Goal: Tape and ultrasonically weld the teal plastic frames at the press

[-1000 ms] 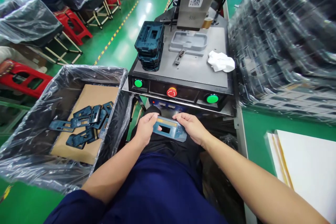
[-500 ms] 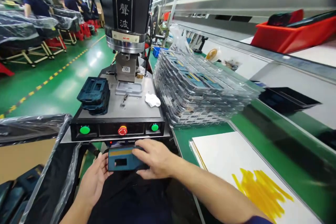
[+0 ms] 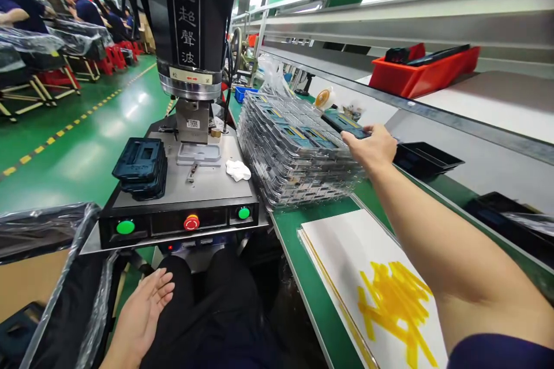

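Plastic housing [image 3: 345, 123], flat, teal and rectangular with a yellowish strip, is pinched between the thumb and fingers of the right hand [image 3: 373, 147] at the right end of a tray stack [image 3: 298, 170]; whether it touches the trays I cannot tell. These are clear, glossy, thin-walled plastic, with similar teal pieces in the top one. The left hand [image 3: 145, 308] is empty above the lap, fingers loosely curled and close together. On the ultrasonic press's smooth metal plate [image 3: 190, 189], dark moulded frames [image 3: 141, 162] are piled at left, a shallow grey fixture [image 3: 199, 155] lies centrally and a crumpled white cloth [image 3: 238, 170] at right. Nearer right, yellow strips [image 3: 396, 297] crisscross a white sheet [image 3: 329, 236]. Half a second ago both hands held the housing near the lap; now the right alone holds it, farther right.
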{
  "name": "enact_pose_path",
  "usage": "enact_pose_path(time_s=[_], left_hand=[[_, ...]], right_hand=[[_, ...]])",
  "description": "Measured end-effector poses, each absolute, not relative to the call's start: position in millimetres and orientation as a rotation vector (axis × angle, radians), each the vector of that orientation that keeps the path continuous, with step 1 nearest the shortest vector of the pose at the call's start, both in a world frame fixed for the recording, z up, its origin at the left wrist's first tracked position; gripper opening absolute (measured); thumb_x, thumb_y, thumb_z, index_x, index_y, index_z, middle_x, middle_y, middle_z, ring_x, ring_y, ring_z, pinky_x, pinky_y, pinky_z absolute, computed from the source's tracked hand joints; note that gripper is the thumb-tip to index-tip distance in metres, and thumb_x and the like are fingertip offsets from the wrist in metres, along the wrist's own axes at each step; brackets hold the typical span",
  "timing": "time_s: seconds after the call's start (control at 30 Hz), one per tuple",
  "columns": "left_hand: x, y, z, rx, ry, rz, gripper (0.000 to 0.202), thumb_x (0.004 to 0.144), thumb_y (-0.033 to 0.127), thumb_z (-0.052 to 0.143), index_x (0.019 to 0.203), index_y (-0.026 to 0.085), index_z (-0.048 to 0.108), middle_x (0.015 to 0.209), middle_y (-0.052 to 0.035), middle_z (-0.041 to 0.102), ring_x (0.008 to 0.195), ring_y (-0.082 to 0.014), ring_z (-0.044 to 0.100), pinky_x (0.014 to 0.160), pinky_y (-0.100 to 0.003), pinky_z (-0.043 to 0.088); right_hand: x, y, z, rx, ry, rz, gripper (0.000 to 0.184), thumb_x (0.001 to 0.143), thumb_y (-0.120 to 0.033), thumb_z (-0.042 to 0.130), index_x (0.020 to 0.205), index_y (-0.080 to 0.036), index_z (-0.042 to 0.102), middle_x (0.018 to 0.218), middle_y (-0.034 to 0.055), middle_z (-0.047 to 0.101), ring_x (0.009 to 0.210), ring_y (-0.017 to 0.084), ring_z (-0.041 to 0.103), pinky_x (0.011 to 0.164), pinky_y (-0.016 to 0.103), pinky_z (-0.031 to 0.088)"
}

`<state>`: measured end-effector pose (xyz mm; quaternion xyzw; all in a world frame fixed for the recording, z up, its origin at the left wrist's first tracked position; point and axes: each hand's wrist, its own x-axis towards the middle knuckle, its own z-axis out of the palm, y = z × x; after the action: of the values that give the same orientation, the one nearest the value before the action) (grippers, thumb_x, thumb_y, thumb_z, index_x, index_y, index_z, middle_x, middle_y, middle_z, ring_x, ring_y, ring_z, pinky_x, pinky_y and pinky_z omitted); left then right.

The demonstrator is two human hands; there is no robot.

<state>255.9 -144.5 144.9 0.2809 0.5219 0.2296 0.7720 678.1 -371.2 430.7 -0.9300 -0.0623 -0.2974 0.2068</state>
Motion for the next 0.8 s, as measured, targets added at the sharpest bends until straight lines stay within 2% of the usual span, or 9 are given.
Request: enact_pose_path(time_s=[0.1, 0.43, 0.67, 0.8], left_hand=[[250.9, -141.7, 144.2, 0.606, 1.136, 0.510, 0.011, 0.087, 0.017, 0.056, 0.094, 0.015, 0.064, 0.087, -0.0055, 0.068, 0.065, -0.0118, 0.064, 0.056, -0.021, 0.052], [243.4, -141.9, 141.6, 0.595, 1.133, 0.514, 0.011, 0.083, 0.014, 0.058, 0.092, 0.014, 0.064, 0.084, -0.0052, 0.068, 0.063, -0.0117, 0.064, 0.054, -0.021, 0.052], [238.5, -140.1, 136.9, 0.626, 1.102, 0.522, 0.013, 0.083, 0.017, 0.059, 0.094, 0.015, 0.066, 0.085, -0.0054, 0.069, 0.066, -0.0121, 0.065, 0.056, -0.021, 0.054], [240.0, -133.9, 143.3, 0.681, 1.094, 0.553, 0.014, 0.077, 0.018, 0.064, 0.090, 0.015, 0.067, 0.081, -0.0045, 0.071, 0.064, -0.0122, 0.065, 0.054, -0.020, 0.054]], right_hand=[[687.4, -376.0, 428.1, -2.654, -0.071, -0.712, 0.061, 0.074, -0.057, 0.066, 0.118, -0.016, 0.063, 0.120, 0.0152, 0.065, 0.104, 0.025, 0.058, 0.090, 0.034, 0.040], [699.4, -380.1, 422.5, -2.723, -0.143, -0.493, 0.071, 0.080, -0.064, 0.058, 0.123, -0.008, 0.062, 0.122, 0.0227, 0.062, 0.110, 0.026, 0.052, 0.088, 0.033, 0.034], [695.4, -385.9, 419.5, -2.702, -0.171, -0.578, 0.050, 0.085, -0.053, 0.058, 0.113, -0.014, 0.069, 0.116, 0.0194, 0.065, 0.102, 0.023, 0.054, 0.085, 0.032, 0.034], [686.8, -396.5, 418.0, -2.656, -0.171, -0.713, 0.048, 0.090, -0.049, 0.049, 0.113, -0.012, 0.069, 0.113, 0.0181, 0.067, 0.095, 0.020, 0.055, 0.083, 0.031, 0.034]])
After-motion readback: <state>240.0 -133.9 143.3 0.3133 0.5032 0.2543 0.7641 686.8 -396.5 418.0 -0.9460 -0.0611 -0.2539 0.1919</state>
